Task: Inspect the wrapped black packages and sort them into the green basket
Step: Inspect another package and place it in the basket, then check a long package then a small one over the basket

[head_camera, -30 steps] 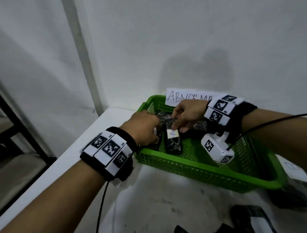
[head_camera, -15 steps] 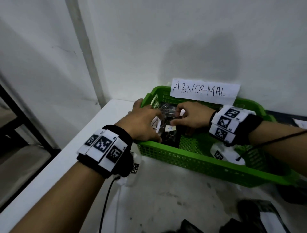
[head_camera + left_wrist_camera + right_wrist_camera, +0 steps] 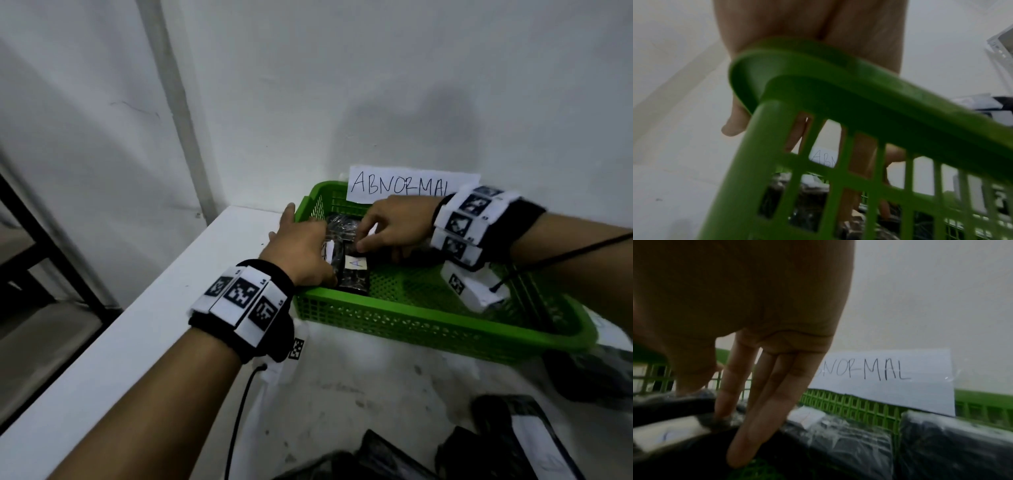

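The green basket stands on the white table against the wall. At its left end lies a wrapped black package with a white label marked A. My right hand pinches the far end of that package between thumb and index finger, while the other fingers point straight down. My left hand reaches over the basket's near-left corner with straight fingers down on the packages. More wrapped packages lie along the back wall of the basket.
A paper sign reading ABNORMAL is fixed to the basket's back rim. Several loose black packages lie on the table near me. The table's left edge drops off beside a black frame. A wall stands close behind.
Both hands stay at the labelled package in the basket's left end. My left hand's fingers have stretched out over the left rim. My right wrist has lifted a little.
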A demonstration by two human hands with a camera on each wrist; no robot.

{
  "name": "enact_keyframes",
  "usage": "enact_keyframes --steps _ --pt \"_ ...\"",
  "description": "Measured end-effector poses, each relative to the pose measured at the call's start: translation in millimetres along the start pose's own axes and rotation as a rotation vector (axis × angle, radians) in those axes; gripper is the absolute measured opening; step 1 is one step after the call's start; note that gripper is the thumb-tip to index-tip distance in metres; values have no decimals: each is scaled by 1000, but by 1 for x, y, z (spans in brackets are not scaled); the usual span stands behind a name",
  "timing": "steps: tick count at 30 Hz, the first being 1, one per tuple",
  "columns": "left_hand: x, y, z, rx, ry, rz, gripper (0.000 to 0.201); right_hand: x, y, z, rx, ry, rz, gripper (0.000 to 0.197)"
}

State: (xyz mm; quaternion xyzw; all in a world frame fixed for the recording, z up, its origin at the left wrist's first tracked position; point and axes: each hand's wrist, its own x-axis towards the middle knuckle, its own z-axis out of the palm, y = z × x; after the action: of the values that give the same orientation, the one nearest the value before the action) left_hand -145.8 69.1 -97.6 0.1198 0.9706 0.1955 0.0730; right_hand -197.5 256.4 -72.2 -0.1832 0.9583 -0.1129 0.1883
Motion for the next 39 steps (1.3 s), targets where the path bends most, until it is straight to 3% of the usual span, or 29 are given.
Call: enact_keyframes --steps 4,8,11,16,19,22,25,29,33,36,39 --pt "3 -1 0 53 -43 19 74 -24 -4 -22 -25 -36 12 24" --pt "-1 5 -3 37 -42 26 72 -47 -7 -37 -31 -73 12 42" --pt "-5 13 -7 19 99 59 60 -66 -12 -42 -106 -7 -7 40" --pt "-23 32 -9 -106 364 260 41 -99 -21 -40 -190 172 -117 33" --pt "-48 39 -10 -209 415 324 26 -122 -34 -28 -186 235 -194 35" --pt "-81 38 -11 -268 417 334 16 -145 -55 -5 -154 203 -271 29" --pt "-114 28 -11 -288 355 325 9 -160 -79 23 -219 133 -340 32" --pt "-151 7 -8 -204 181 311 3 -169 -96 71 -351 -20 -334 57" --pt "-175 -8 1 -110 -153 182 25 -164 -104 107 -339 -98 -381 88" --pt "-182 -9 18 89 -367 157 39 -154 -107 114 -324 -144 -345 82" --pt "-182 -11 27 133 -406 105 58 -152 -104 116 -290 -121 -302 68"
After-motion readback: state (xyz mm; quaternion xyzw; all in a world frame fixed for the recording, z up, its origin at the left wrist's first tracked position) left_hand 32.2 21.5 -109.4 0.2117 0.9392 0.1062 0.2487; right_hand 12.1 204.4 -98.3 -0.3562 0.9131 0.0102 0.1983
